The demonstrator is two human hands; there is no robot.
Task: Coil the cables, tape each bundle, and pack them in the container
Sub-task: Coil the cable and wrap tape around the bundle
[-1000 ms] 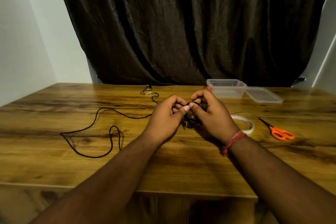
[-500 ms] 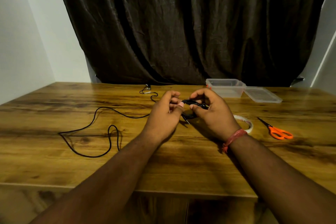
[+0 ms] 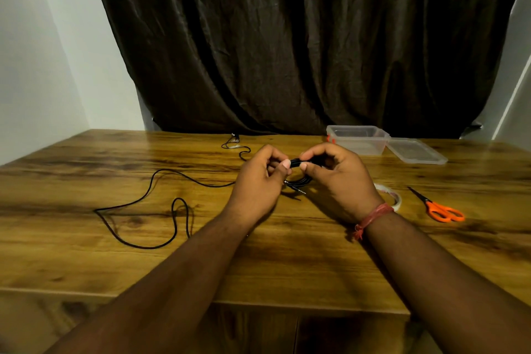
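A thin black cable (image 3: 161, 204) trails in loose loops over the wooden table (image 3: 287, 261) to the left. Its near end is wound into a small coil (image 3: 297, 179) held above the table's middle. My left hand (image 3: 258, 181) pinches the coil's left side with thumb and fingers. My right hand (image 3: 339, 178) grips the right side, hiding most of the coil. A metal plug tip sticks out below the coil. A roll of clear tape (image 3: 392, 198) lies just right of my right wrist. The clear plastic container (image 3: 356, 139) stands open at the back right.
The container's lid (image 3: 415, 151) lies flat beside it on the right. Orange-handled scissors (image 3: 439, 208) rest at the right of the table. The cable's far end (image 3: 234, 142) lies near the dark curtain at the back. The table's front edge is close below my forearms.
Both hands have lifted slightly with the coil and shifted their grip. The loose cable on the left lies much as before.
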